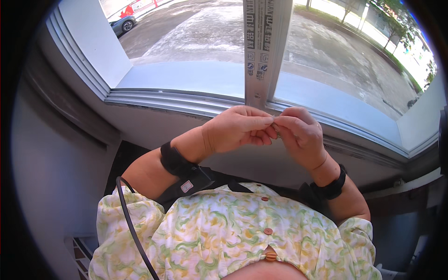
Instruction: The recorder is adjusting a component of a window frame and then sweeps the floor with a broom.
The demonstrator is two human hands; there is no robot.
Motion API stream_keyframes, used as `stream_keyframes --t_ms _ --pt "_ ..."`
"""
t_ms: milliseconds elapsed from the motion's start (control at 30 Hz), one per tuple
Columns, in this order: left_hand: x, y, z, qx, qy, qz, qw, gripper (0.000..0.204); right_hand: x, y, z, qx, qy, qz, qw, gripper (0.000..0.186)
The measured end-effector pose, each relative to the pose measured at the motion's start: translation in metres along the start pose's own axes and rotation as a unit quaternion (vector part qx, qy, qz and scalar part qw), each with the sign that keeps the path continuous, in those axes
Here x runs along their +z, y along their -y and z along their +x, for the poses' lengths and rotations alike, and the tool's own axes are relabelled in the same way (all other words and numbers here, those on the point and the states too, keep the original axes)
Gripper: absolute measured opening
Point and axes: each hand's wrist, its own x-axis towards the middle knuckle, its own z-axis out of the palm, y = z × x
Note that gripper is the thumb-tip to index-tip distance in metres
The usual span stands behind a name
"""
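Observation:
Both hands meet in front of the window, just below the foot of its upright frame bar (257, 88). My left hand (240, 125) is closed in a pinch, thumb and forefinger pressed together at the tips. Touching it there, my right hand (298, 133) pinches too, its fingers curled. Between the fingertips is a small pale bit (276, 122), mostly hidden and too small to name. Black straps (173, 159) circle my left forearm and, likewise, my right wrist.
The window sill track (177, 99) runs across behind my hands. Through the glass are paved ground (196, 42), a parked car (123, 25) and trees (396, 23). A black cable (128, 219) hangs down over my left side. A grey wall (56, 154) stands at the left.

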Motion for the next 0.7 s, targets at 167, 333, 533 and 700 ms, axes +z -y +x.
stream_keyframes --t_ms 167,333,533,700 --pt "-0.044 0.007 -0.017 -0.028 0.120 -0.172 0.977 0.027 0.023 0.024 0.012 0.035 0.058 -0.058 0.996 0.006" --pt "-0.069 0.009 -0.030 -0.053 0.165 0.010 0.985 0.034 0.057 0.050 0.009 0.179 0.071 -0.107 0.975 0.005" --pt "-0.081 0.009 -0.026 -0.031 0.193 0.168 0.966 0.018 0.059 0.064 -0.017 0.255 0.058 -0.239 0.935 0.010" --pt "-0.082 0.006 0.008 0.251 -0.023 0.149 0.956 0.025 0.034 0.071 -0.052 0.355 0.146 -0.281 0.880 0.019"
